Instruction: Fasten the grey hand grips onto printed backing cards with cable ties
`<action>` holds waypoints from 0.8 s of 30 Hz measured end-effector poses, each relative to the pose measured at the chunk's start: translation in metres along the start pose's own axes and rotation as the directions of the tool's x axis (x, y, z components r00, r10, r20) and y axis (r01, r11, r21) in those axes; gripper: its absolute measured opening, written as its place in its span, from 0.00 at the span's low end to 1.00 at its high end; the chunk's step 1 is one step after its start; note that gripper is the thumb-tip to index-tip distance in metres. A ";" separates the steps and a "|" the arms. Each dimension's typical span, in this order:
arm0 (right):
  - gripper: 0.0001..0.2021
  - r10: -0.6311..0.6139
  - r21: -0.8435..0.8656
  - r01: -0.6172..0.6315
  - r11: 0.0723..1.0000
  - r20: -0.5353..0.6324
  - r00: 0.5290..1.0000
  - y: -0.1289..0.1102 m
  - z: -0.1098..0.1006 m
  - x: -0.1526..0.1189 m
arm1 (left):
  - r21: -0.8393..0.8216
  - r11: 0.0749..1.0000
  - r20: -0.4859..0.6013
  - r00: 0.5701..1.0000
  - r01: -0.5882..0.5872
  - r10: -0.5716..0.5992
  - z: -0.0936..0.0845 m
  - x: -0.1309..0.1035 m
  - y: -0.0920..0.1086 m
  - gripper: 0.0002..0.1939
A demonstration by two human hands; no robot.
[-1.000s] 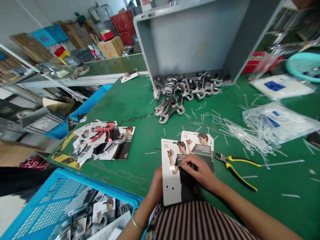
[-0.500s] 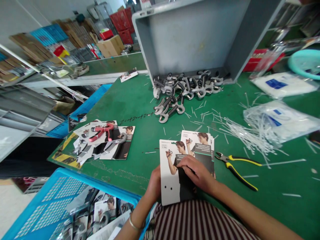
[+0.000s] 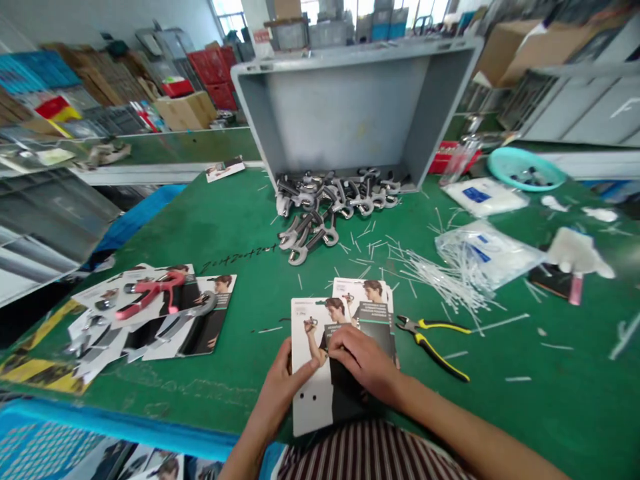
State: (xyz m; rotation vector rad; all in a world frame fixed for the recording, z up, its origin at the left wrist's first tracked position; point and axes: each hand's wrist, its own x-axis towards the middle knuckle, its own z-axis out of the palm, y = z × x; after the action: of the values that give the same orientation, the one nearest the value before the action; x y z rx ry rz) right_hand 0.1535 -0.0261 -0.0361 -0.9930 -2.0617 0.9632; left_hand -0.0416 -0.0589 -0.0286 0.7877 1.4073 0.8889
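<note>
A printed packaging card [image 3: 320, 408] with small punched holes stands tilted up before my lap. My left hand [image 3: 280, 387] grips its left edge, thumb across the front and fingers behind. Against the middle of the card, my right hand [image 3: 363, 360] is closed in a pinch; whatever lies between its fingertips is hidden. Just behind, a stack of similar cards [image 3: 367, 310] rests on the green table. To the right lie pliers [image 3: 430, 343] with yellow and black handles, jaws slightly apart.
Several grey-and-black hand grips [image 3: 325, 213] spill from a tipped grey crate [image 3: 350, 120]. White zip ties [image 3: 440, 283] lie scattered at right near plastic bags [image 3: 485, 257]. At left are carded grips with a red one [image 3: 150, 293]. A blue basket [image 3: 45, 440] holds more packs.
The view has swung to the right and levelled. My left thumb has come round onto the card's front. My right hand keeps its pinch at the card's middle.
</note>
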 end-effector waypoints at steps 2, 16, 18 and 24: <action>0.07 0.069 0.077 -0.063 0.995 -0.072 0.995 0.005 -0.014 -0.005 | -0.061 0.995 0.104 0.992 0.083 -0.076 0.005 0.007 0.000 0.33; 0.04 0.433 -0.500 -0.499 0.708 -0.251 0.866 0.137 -0.153 0.046 | -0.054 0.998 0.226 0.974 0.007 0.005 0.030 0.049 0.027 0.26; 0.04 0.438 -0.457 -0.493 0.740 -0.229 0.869 0.139 -0.158 0.050 | -0.173 0.982 0.258 0.966 0.077 -0.031 0.021 0.039 0.022 0.28; 0.05 0.453 -0.210 -0.496 0.842 -0.225 0.863 0.130 -0.181 0.050 | -0.194 0.977 0.144 0.988 0.087 -0.060 0.003 0.025 0.011 0.23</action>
State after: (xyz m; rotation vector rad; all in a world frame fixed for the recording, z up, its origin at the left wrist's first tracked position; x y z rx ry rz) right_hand 0.3172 0.1333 -0.0368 -1.7292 -1.8629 0.8143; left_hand -0.0401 -0.0317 -0.0306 0.6278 1.1982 0.8864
